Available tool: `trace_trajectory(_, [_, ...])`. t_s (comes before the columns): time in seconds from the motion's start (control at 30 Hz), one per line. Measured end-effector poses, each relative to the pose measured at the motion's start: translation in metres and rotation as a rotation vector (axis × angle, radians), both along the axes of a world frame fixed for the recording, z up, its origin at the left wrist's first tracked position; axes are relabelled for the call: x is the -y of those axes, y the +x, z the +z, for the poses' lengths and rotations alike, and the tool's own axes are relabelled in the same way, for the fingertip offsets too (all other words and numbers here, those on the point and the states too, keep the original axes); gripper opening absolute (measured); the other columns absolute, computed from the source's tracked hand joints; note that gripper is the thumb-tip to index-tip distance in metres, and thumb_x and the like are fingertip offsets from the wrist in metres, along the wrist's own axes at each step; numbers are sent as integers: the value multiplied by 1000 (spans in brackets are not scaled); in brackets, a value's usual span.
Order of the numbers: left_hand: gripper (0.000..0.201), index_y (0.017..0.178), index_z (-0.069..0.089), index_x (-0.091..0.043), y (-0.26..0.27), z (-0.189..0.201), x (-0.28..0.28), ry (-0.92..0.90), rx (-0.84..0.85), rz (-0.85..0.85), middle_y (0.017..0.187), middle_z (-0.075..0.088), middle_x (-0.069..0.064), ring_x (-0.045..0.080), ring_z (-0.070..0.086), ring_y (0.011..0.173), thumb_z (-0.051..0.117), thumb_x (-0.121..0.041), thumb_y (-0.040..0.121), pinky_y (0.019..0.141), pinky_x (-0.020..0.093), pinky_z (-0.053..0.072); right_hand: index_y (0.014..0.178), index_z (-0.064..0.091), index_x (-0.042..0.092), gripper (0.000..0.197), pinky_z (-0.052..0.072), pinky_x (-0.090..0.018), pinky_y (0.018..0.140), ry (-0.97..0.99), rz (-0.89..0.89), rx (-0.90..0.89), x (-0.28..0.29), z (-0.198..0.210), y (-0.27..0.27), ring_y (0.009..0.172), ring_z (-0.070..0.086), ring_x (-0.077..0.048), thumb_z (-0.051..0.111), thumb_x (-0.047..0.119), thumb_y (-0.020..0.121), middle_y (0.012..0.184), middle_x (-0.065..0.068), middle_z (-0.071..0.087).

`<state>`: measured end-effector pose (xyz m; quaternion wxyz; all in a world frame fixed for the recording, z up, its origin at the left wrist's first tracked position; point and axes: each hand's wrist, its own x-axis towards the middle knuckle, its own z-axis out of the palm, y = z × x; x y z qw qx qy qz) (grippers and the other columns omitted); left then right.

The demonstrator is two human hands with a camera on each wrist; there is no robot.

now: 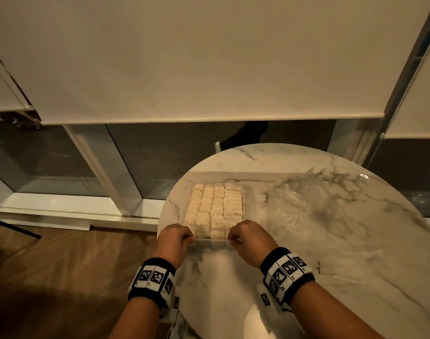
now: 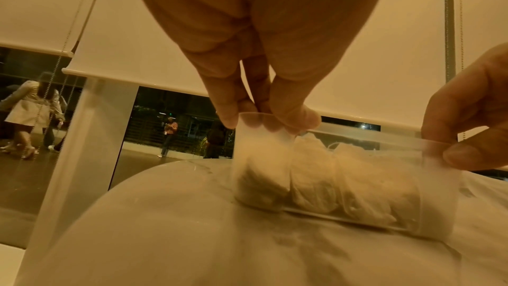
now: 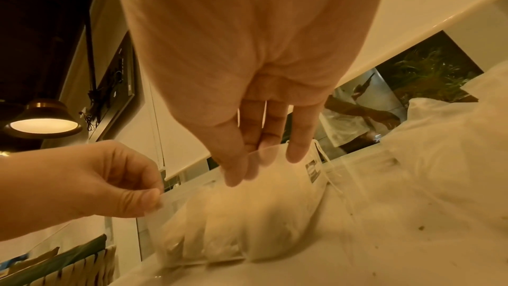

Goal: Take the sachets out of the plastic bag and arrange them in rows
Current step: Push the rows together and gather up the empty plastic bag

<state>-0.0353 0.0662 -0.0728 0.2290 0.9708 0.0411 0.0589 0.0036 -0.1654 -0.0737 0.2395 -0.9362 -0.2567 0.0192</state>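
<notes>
Several rows of pale sachets [image 1: 215,207] lie packed side by side in a clear plastic container on the round marble table [image 1: 343,277]. The container's near clear wall [image 1: 211,242] is pinched at both ends. My left hand [image 1: 188,238] pinches its left corner, and my right hand [image 1: 233,238] pinches its right corner. In the left wrist view my left hand [image 2: 247,121] pinches the top edge of the clear wall [image 2: 357,182], with sachets [image 2: 310,182] behind it. In the right wrist view my right hand [image 3: 247,169] pinches the same edge, in front of the sachets [image 3: 233,214].
The crumpled clear plastic bag [image 1: 304,199] lies on the table to the right of the sachets. The table's left edge [image 1: 163,216] runs close to my left hand, with wooden floor [image 1: 62,265] below. Roller blinds [image 1: 209,57] and dark windows stand behind.
</notes>
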Motion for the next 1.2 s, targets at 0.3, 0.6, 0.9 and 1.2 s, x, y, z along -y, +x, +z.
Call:
trace_trajectory(0.3, [3, 90, 73, -22, -5, 1, 1, -9, 16, -3, 92, 64, -7, 11, 56, 87, 70, -24, 90, 81, 27, 47, 105, 74, 21, 18, 49, -27, 86, 42, 24, -20, 2, -1, -2, 103, 60, -16, 61, 18, 93, 108, 0, 69])
trace_trajectory(0.6, [6, 93, 73, -28, -20, 11, 37, 64, 186, -109, 94, 69, -11, 12, 60, 92, 70, -29, 87, 84, 33, 50, 98, 75, 23, 9, 49, -13, 77, 448, -60, -258, 18, 10, -10, 88, 66, 0, 70, 24, 91, 96, 11, 73])
trace_trajectory(0.9, [9, 98, 72, -23, -29, 15, 107, -143, 212, -261, 93, 66, -11, 5, 59, 87, 66, -24, 91, 82, 27, 51, 93, 74, 26, 7, 53, -27, 72, 635, -523, -122, 129, 32, -7, 77, 65, -11, 71, 21, 89, 90, 8, 71])
trace_trajectory(1.2, [54, 139, 44, -32, -9, 7, 167, -186, -374, -261, 126, 55, 2, 18, 60, 109, 59, -53, 91, 94, 33, 50, 142, 40, 40, 72, 35, -58, 106, -2, -985, -278, 228, 18, -15, 134, 32, -40, 72, 54, 79, 149, -10, 36])
